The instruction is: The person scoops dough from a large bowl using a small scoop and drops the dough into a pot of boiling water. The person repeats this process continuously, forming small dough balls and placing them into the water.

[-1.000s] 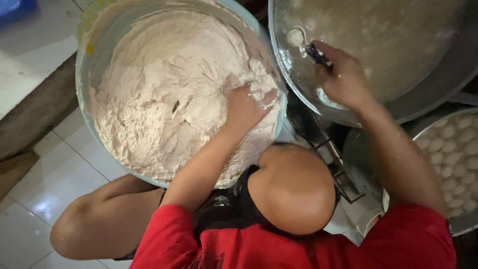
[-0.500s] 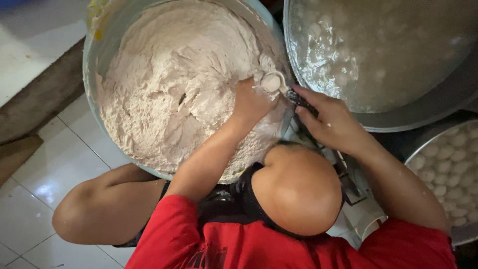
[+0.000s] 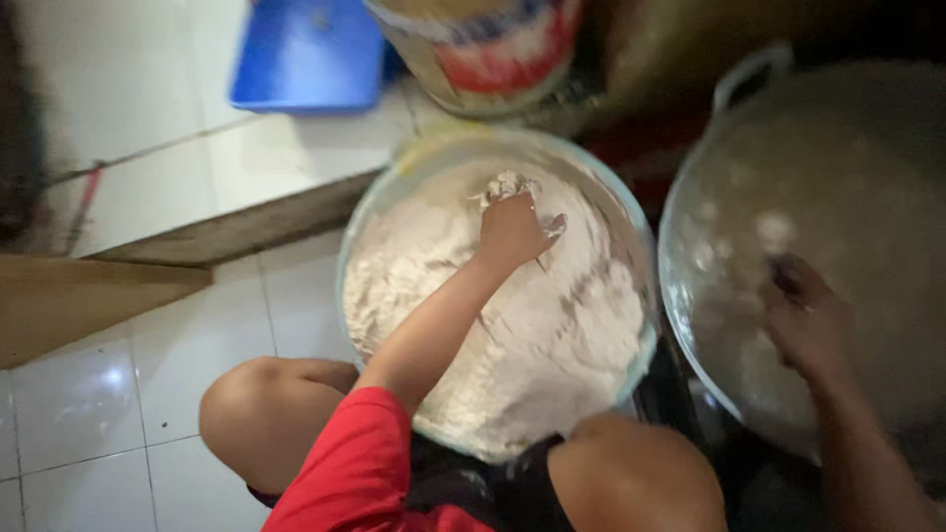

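Note:
My left hand (image 3: 512, 232) reaches into a wide pale-rimmed bowl (image 3: 350, 256) heaped with white flour (image 3: 552, 335). Its fingers are closed on a clump of flour at the far side of the heap. My right hand (image 3: 803, 320) is over a big metal pan (image 3: 690, 187) of cloudy whitish liquid on the right. It grips the dark handle of a spoon (image 3: 783, 276), whose scoop end is blurred and hard to make out.
My bent knees (image 3: 266, 414) frame the bowl's near side, on a white tiled floor (image 3: 89, 404). A wooden step edge (image 3: 99, 296) runs on the left. A blue plastic piece (image 3: 305, 54) and a tub with red and blue bands (image 3: 483, 44) stand behind the bowl.
My left hand moved from the bowl's right side to the far side of the flour. My right hand went from the bowl's rim back into the metal pan. The view tilted forward.

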